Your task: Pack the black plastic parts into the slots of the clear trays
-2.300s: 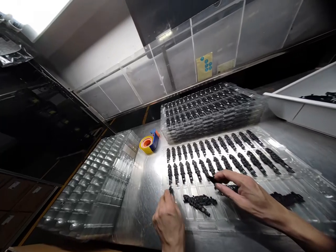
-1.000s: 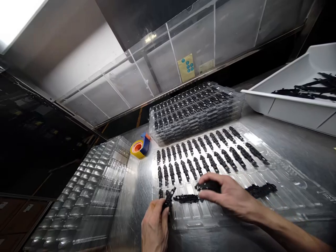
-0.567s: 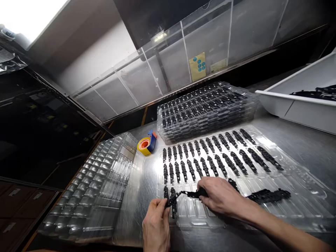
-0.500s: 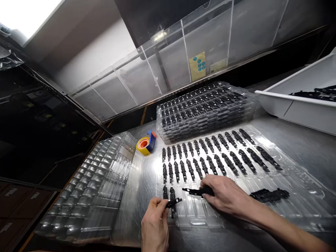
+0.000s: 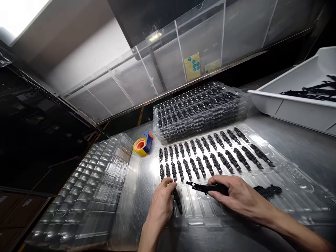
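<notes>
The left hand (image 5: 162, 196) is pinching a black strip (image 5: 178, 202) at the near left of the tray (image 5: 196, 207), where tilt could snag it, while the right hand (image 5: 237, 193) is gripping another strip (image 5: 198, 187), which slackening could drop.

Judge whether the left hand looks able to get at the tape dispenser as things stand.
Probably yes: the tape dispenser sits beyond the left hand, with only the edge of the tray and metal tabletop visible between, though that hand is at a black part.
</notes>
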{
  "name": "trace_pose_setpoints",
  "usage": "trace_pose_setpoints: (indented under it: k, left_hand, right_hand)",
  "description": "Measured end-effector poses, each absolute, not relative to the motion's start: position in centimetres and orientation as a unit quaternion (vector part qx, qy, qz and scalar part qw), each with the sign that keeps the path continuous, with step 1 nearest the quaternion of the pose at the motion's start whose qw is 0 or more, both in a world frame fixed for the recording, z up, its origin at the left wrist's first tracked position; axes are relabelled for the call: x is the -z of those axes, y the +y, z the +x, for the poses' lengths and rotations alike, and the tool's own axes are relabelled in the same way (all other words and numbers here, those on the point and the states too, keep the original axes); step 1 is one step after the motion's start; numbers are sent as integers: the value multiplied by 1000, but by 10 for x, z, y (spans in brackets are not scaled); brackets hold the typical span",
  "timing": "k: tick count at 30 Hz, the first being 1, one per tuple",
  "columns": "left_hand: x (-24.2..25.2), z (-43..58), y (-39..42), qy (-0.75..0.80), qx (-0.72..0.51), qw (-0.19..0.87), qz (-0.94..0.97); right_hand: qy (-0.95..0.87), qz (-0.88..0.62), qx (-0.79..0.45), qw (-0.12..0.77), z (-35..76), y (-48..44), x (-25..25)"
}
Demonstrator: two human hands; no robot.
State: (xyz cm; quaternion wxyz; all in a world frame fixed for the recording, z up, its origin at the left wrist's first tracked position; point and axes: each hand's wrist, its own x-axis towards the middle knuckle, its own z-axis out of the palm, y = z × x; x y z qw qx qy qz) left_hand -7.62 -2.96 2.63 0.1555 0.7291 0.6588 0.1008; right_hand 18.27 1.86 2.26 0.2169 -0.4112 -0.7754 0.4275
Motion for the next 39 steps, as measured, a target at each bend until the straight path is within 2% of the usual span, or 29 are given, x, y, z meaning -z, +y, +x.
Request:
trace_pose_setpoints:
  k: [7, 14, 18, 24, 28, 30, 34, 39]
  left_hand:
    - [-18, -95, -63, 670, -121, 167, 714]
    - [-1, -94, -60, 619, -166, 74, 764]
    - [4, -89, -61, 613, -138, 13, 778]
    - [7, -88, -58, 590, -106, -13, 800]
    - [2, -78, -59, 608, -167, -48, 775]
    - [-4, -67, -60, 609, -236, 9, 757]
    - [-11, -45, -65, 607, -330, 209, 692]
    - [0, -41, -70, 698, -440, 365, 432]
  right_hand:
    - [-777, -389, -445, 218, 177, 18, -20]
    - [-772, -395, -444, 227, 175, 16, -18]
    - [-771, -405, -438, 225, 178, 16, -16]
    - [-770, -402, -446, 215, 176, 18, -20]
    - [-777, -400, -442, 204, 169, 18, -16]
    - [-802, -383, -410, 204, 164, 18, -14]
    - [-841, -364, -359, 178, 156, 17, -17]
    - [-823, -387, -386, 152, 161, 18, -19]
